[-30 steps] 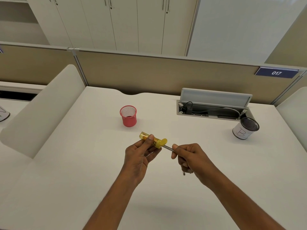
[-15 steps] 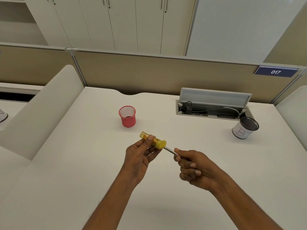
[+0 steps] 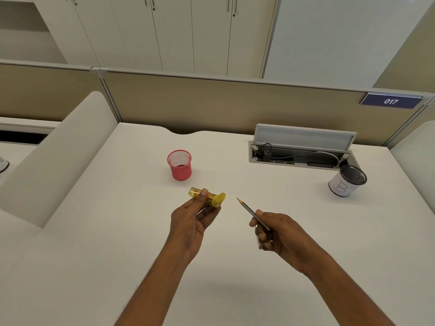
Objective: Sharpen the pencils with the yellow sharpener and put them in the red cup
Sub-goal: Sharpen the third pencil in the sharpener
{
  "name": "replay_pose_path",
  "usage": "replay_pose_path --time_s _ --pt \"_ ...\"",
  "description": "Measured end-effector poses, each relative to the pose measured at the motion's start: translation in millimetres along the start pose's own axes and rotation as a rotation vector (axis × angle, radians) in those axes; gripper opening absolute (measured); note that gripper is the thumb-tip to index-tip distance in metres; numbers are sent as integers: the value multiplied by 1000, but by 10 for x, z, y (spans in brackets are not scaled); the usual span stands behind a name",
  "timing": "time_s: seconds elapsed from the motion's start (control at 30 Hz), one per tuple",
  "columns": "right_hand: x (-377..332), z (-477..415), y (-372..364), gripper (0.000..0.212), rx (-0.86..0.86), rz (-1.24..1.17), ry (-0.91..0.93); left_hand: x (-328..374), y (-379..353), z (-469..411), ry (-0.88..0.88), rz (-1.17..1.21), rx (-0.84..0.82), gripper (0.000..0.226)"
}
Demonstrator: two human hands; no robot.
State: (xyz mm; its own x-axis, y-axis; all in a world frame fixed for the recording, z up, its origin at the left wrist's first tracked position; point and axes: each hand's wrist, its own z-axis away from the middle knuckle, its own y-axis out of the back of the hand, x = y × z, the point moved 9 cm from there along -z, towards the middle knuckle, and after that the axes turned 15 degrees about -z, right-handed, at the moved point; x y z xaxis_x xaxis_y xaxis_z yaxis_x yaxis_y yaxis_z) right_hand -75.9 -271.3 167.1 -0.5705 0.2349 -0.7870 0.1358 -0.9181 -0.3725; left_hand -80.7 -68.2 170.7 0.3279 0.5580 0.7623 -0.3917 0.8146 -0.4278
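My left hand (image 3: 190, 222) holds the yellow sharpener (image 3: 213, 197), a see-through yellow tube lying sideways with its cap end to the right. In my right hand (image 3: 277, 234) is a grey pencil (image 3: 247, 208), its sharp tip aimed up and left at the sharpener, a short gap away from it. The red mesh cup (image 3: 180, 165) stands upright on the white desk (image 3: 117, 231), just beyond my left hand. I see no pencils sticking out of it.
A white-wrapped mesh cup marked with a letter (image 3: 347, 181) stands at the right. Behind it an open cable tray (image 3: 296, 154) with its lid raised sits in the desk. Padded dividers (image 3: 54, 156) flank both sides; a tan partition runs along the back.
The pencil was inside the sharpener a moment ago. My right hand has pulled it out to the right, and its sharpened tip now shows. My left hand stayed in place.
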Motion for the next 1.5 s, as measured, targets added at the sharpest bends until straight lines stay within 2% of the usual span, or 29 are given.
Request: replay_pose_path --time_s 0.23,0.43,0.63,0.87,1.1,1.33,1.5 --pt "225 -179 226 18 167 26 46 -54 -35 -5 35 1 -2 20" --pt "422 -449 508 4 438 154 198 -113 -51 -11 66 -3 -1 19" --pt "566 -647 687 4 677 331 271 -151 -67 -9 86 -6 -8 17" --pt "756 -840 738 11 711 600 260 -160 -60 -30 95 -7 -10 27" --pt "842 -910 759 17 750 1020 200 -176 -79 -34 96 -5 -21 22" --pt "917 -965 802 21 760 1137 168 -196 -86 -50 100 2 -16 28" --pt "961 -999 809 21 756 1124 191 -203 -87 -49 95 1 -15 25"
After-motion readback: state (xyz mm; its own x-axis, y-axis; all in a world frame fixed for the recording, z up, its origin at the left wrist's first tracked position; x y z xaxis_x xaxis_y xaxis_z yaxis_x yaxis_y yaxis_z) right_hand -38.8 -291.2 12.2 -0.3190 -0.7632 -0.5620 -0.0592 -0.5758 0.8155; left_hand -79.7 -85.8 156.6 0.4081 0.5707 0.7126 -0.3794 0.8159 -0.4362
